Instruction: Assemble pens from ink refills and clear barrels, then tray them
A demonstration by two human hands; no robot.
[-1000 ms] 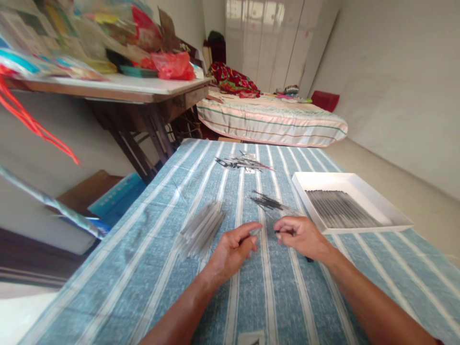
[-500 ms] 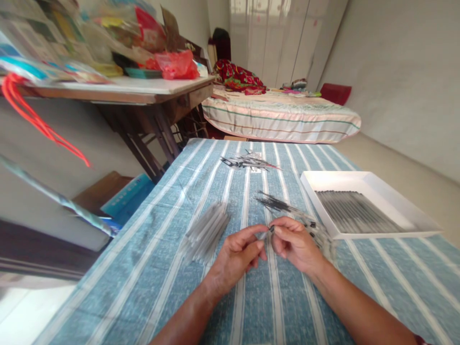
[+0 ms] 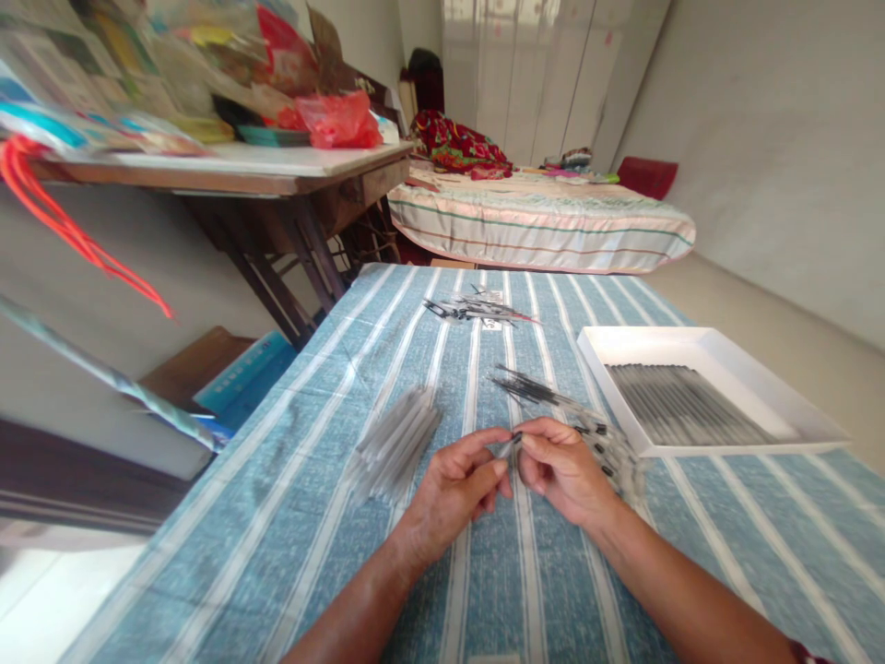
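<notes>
My left hand [image 3: 462, 481] and my right hand [image 3: 561, 466] meet over the middle of the cloth. Between their fingertips is a thin piece with a small black end [image 3: 515, 437], mostly hidden by the fingers. My right thumb and index finger pinch the black end. My left fingers are closed around the paler part just below it. Left of my hands lies a bundle of slim grey translucent tubes [image 3: 397, 444]. Beyond and beside my right hand lies a loose pile of thin clear sticks with black tips and clips [image 3: 529, 387], partly covered by that hand.
A white shallow box [image 3: 753, 387] at the right holds a row of dark slim sticks [image 3: 681, 403]. Farther back on the striped tablecloth [image 3: 332, 406] is a small heap of black and clear pieces [image 3: 477, 311]. A cluttered desk [image 3: 277, 175] stands at left, a bed [image 3: 546, 217] behind.
Both hands stay together at the same spot. My right hand has shifted slightly left, bringing the black end closer to my left fingertips.
</notes>
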